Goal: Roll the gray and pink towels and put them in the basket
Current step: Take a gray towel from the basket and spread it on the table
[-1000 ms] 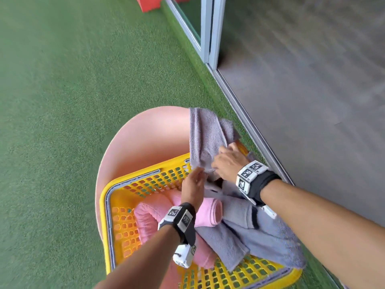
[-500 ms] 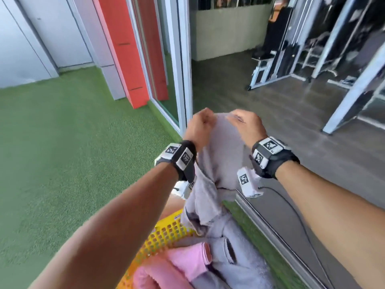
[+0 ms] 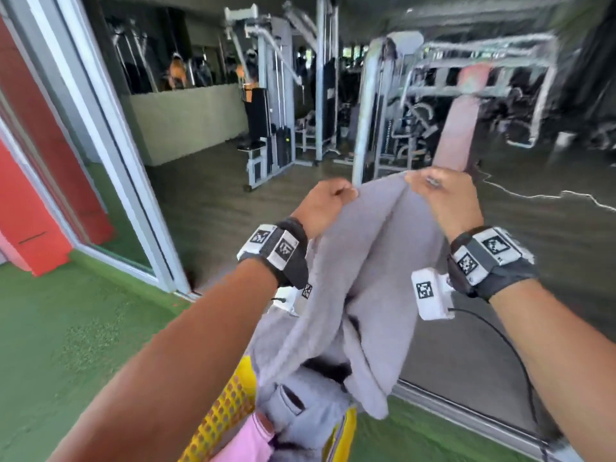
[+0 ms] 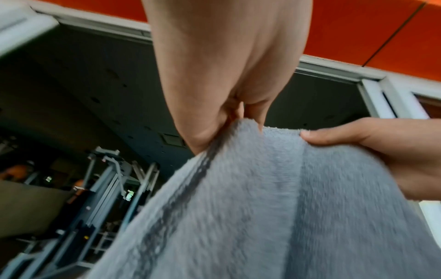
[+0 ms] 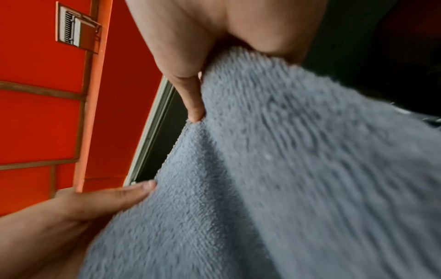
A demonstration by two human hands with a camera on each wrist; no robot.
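Both hands hold a gray towel (image 3: pixel 363 261) up in the air by its top edge. My left hand (image 3: pixel 325 203) pinches the left end, and my right hand (image 3: pixel 440 195) pinches the right end. The cloth hangs slack between them down toward the yellow basket (image 3: pixel 230 408) at the bottom of the head view. A rolled gray towel (image 3: pixel 300 401) and a pink rolled towel (image 3: pixel 246 441) lie in the basket. In the left wrist view my left hand (image 4: pixel 238 113) grips the towel (image 4: pixel 262 207); in the right wrist view my right hand (image 5: pixel 198 90) grips the towel (image 5: pixel 286 169).
Green turf (image 3: pixel 66 328) covers the ground at left. A sliding door frame (image 3: pixel 110 155) and its floor track (image 3: pixel 466 415) separate the turf from a gym floor with weight machines (image 3: pixel 273 105). A red wall panel (image 3: pixel 33 181) stands at far left.
The hands lifted the gray towel out of the basket and raised it to chest height, and they now hold its top edge farther apart. The head view tilted upward.
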